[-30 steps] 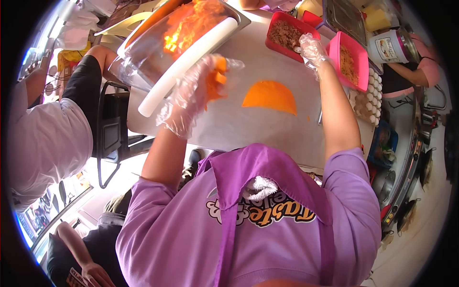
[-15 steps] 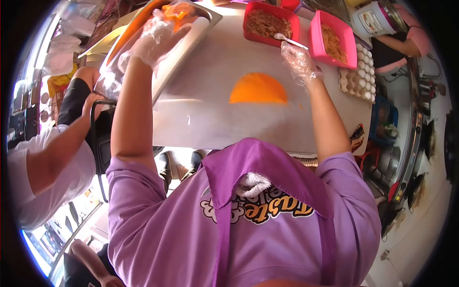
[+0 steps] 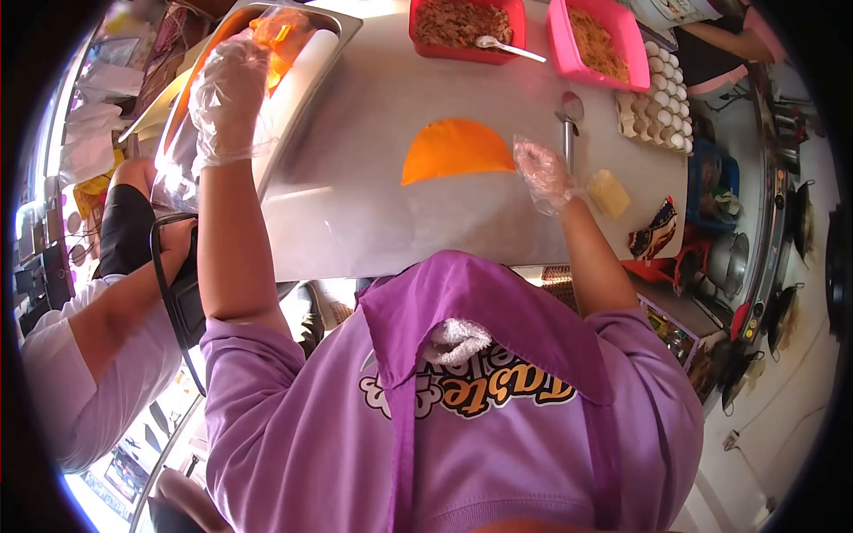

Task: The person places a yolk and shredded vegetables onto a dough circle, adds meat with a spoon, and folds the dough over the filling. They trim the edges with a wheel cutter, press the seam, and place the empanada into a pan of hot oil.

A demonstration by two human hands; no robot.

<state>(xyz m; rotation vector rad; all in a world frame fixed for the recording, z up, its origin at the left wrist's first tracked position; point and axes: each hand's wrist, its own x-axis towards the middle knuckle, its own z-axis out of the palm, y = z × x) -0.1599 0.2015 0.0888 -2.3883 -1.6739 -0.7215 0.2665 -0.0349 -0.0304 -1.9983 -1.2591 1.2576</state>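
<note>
My left hand (image 3: 229, 93), in a clear plastic glove, is over the metal tray (image 3: 306, 107) at the upper left. Its fingers are hidden behind the back of the hand, right by the orange sheets (image 3: 283, 44) in the tray. My right hand (image 3: 542, 173), gloved too, is low over the table with its fingers loosely apart. Its fingertips come right to the right corner of an orange half-round wrapper (image 3: 458, 153), which lies flat on the table. Just beyond that hand are a pizza cutter (image 3: 569, 138) and a pale yellow block (image 3: 609, 194).
At the back stand a red container (image 3: 466, 31) of brown filling with a white spoon (image 3: 508, 47) and a pink container (image 3: 600, 49) of shredded filling. An egg tray (image 3: 657, 102) and a dark patterned packet (image 3: 654, 229) are at the right. A person (image 3: 115, 329) sits at the left.
My right hand has left the white spoon in the red container and come down to the wrapper's corner. My left hand has shifted left over the tray. The view has moved, showing the pizza cutter.
</note>
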